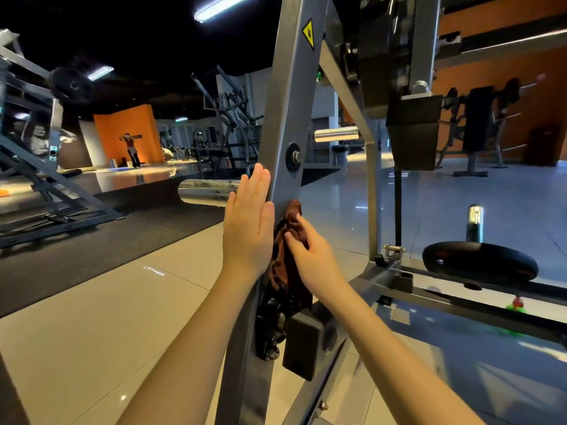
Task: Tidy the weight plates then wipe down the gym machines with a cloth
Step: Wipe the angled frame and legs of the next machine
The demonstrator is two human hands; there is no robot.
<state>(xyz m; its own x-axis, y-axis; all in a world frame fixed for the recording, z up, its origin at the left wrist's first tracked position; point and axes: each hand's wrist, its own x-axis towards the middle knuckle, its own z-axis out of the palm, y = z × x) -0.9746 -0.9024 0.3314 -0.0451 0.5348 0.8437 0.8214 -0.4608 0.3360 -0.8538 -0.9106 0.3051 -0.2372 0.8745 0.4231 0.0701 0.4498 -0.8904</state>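
left hand [248, 228] lies flat on the post [285, 102], right hand [316, 259] pinches the cloth [293, 219] against it; i'd wipe along its upward length.

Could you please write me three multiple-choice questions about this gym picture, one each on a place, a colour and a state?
1. Where is the cloth? A on the floor; B against the grey post; C over a bench.
2. What colour is it? A brown; B white; C blue.
3. How is the left hand? A clenched; B flat, fingers straight; C gripping a bar.
Answers: 1 B, the right hand grips it against the post; 2 A, it looks reddish brown; 3 B, it lies flat against the post.
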